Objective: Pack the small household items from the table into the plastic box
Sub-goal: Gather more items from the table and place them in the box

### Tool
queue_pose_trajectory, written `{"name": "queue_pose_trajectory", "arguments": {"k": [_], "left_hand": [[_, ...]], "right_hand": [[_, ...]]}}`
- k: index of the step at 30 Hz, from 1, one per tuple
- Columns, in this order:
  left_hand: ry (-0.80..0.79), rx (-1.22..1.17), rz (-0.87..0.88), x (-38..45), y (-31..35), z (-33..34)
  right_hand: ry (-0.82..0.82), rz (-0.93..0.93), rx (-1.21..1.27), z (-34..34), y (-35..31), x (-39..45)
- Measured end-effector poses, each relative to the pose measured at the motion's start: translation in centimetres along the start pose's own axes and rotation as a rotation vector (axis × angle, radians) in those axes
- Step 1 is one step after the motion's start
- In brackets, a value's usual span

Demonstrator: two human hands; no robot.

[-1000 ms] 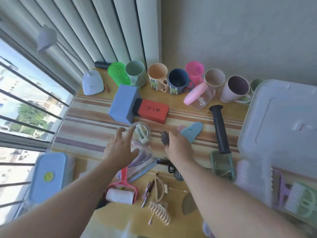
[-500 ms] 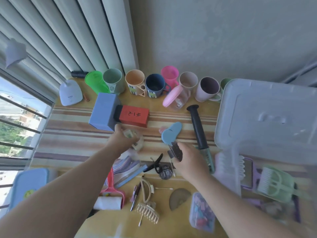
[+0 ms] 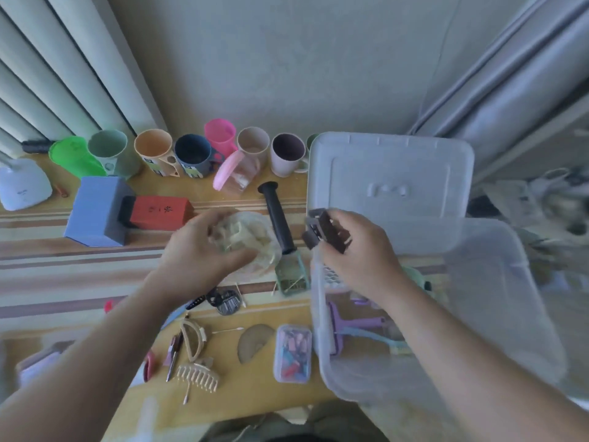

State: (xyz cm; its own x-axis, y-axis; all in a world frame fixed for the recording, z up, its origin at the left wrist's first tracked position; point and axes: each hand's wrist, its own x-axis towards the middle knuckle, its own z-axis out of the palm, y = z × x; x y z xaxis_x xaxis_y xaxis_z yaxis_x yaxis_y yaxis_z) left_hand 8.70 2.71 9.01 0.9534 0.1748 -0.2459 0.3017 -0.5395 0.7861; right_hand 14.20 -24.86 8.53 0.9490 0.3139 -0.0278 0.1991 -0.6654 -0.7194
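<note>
Blue block [image 3: 95, 212] and red box [image 3: 161, 212] sit at left, a row of cups [image 3: 191, 153] behind them. Left hand [image 3: 199, 255], frame centre, fingers curled around a clear packet of pale clips [image 3: 247, 240] over the striped table [image 3: 57, 266]. Black-handled grater [image 3: 280, 224] just right of it. Right hand [image 3: 357, 253] pinches a dark brown hair clip [image 3: 328, 231] over the plastic box [image 3: 478, 314] at right, lid [image 3: 392, 180] behind.

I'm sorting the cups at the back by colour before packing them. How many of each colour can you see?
Green: 1
Grey-green: 1
Orange: 1
Dark blue: 1
Pink: 1
Beige: 1
Pale mauve: 1
Total: 7, plus one green rim mostly hidden behind the lid.
</note>
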Motion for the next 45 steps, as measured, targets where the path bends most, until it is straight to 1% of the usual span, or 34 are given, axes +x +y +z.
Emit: {"name": "queue_pose_trajectory", "arguments": {"k": [2, 4, 5, 7, 9, 10, 11, 13, 15, 17, 18, 20, 22, 23, 25, 26, 27, 28, 30, 31, 33, 36, 40, 41, 45], "left_hand": [[-0.041, -0.039, 0.070, -0.7, 3.0, 2.3], [-0.086, -0.060, 0.109, -1.3, 5.4, 5.1], [-0.102, -0.068, 0.118, -1.5, 6.3, 6.6], [-0.133, -0.063, 0.135, -1.9, 7.9, 9.3], [-0.170, -0.028, 0.144, -2.2, 9.2, 11.7], [-0.187, 0.001, 0.146, -2.4, 9.6, 12.8], [-0.200, 0.025, 0.144, -2.6, 9.9, 13.8], [-0.224, 0.060, 0.120, -2.8, 10.2, 15.7], [-0.245, 0.078, 0.083, -3.1, 10.2, 17.4], [-0.259, 0.094, 0.053, -3.3, 10.1, 18.9], [-0.264, 0.114, 0.041, -3.4, 10.0, 19.5], [-0.268, 0.155, 0.025, -3.5, 9.7, 20.6], [-0.277, 0.171, 0.027, -3.5, 9.6, 21.6], [-0.279, 0.176, 0.053, -3.6, 9.6, 22.2], [-0.278, 0.227, 0.172, -3.8, 10.0, 23.4], [-0.276, 0.269, 0.252, -3.8, 10.2, 24.0], [-0.262, 0.316, 0.342, -3.9, 10.4, 24.6], [-0.241, 0.368, 0.438, -4.0, 10.6, 25.2], [-0.233, 0.498, 0.615, -4.4, 11.1, 26.2], [-0.252, 0.554, 0.674, -4.7, 11.3, 26.7], [-0.288, 0.618, 0.731, -5.2, 11.2, 27.6], [-0.302, 0.623, 0.740, -5.7, 10.7, 28.6], [-0.346, 0.634, 0.672, -6.1, 10.2, 29.9], [-0.353, 0.641, 0.644, -6.1, 10.2, 30.1], [-0.331, 0.736, 0.555, -5.6, 9.7, 29.6]], "right_hand": [[0.014, 0.100, -0.101, -3.2, 4.4, -1.4], [-0.085, 0.218, -0.226, -5.2, 9.0, -3.5], [-0.188, 0.255, -0.304, -5.6, 11.2, -4.7], [-0.475, 0.289, -0.435, -5.4, 14.2, -7.0], [-0.760, 0.240, -0.519, -4.1, 15.9, -8.7], [-0.868, 0.215, -0.548, -3.2, 16.3, -9.2], [-0.941, 0.189, -0.569, -2.5, 16.5, -9.4], [-0.992, 0.133, -0.577, -0.9, 17.4, -9.5], [-0.990, 0.139, -0.519, -0.3, 18.3, -9.2], [-0.975, 0.172, -0.380, -1.4, 18.7, -8.7], [-0.936, 0.201, -0.291, -2.4, 19.0, -8.4], [-0.779, 0.314, -0.058, -4.9, 19.5, -8.0], [-0.558, 0.473, 0.252, -7.2, 20.1, -7.7], [-0.499, 0.557, 0.416, -8.3, 20.3, -7.6], [-0.514, 0.663, 0.687, -10.0, 20.3, -7.5], [-0.549, 0.682, 0.765, -10.7, 20.3, -7.5], [-0.574, 0.670, 0.778, -11.3, 20.3, -7.5], [-0.593, 0.631, 0.725, -11.9, 20.5, -7.4], [-0.628, 0.498, 0.496, -12.6, 20.8, -7.3], [-0.651, 0.444, 0.405, -12.7, 20.8, -7.4], [-0.693, 0.401, 0.327, -12.9, 20.6, -7.5], [-0.739, 0.312, 0.174, -12.5, 20.5, -8.0], [-0.698, 0.286, 0.049, -11.9, 20.7, -8.9], [-0.674, 0.285, -0.018, -12.1, 21.2, -8.9], [-0.484, 0.315, -0.502, -13.6, 24.9, -7.2]]}}
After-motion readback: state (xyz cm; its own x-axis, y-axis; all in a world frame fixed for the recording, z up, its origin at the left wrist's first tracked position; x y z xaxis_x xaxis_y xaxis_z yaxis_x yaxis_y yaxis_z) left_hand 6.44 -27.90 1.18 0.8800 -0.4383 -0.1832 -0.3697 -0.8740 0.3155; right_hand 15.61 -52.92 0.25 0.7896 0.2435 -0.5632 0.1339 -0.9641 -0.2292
